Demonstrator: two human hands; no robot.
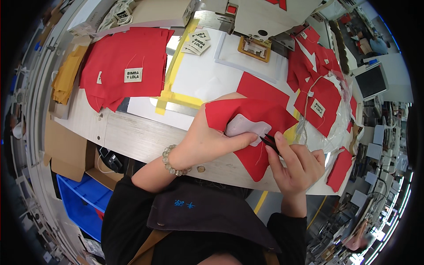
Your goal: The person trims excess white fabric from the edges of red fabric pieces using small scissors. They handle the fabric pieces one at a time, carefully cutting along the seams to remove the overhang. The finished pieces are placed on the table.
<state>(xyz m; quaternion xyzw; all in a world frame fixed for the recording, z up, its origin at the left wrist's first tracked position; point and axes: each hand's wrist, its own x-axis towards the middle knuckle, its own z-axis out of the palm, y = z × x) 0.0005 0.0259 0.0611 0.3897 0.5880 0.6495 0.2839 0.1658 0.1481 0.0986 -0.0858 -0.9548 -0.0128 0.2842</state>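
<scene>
My left hand (212, 137) grips a folded red fabric piece (260, 108) above the table's front edge. Its thumb presses on a white backing patch (243, 125) on the fabric's turned-up side. Between the fingers of my right hand (296, 168) are slim black tweezers (270, 143), their tips at the patch's edge near my left thumb. A loose thread hangs down over the lower flap of the fabric. Behind my hands, another red fabric piece (264, 93) lies flat before the sewing machine (274, 20) and its yellow-brown clamp frame (255, 48).
Stacked red pieces with a white label (123, 70) lie at left, beside ochre pieces (68, 70). Loose labels (196, 43) rest near yellow tape. More labelled red pieces (320, 106) and clear plastic are at right. A blue bin (79, 198) and cardboard box (66, 148) stand below left.
</scene>
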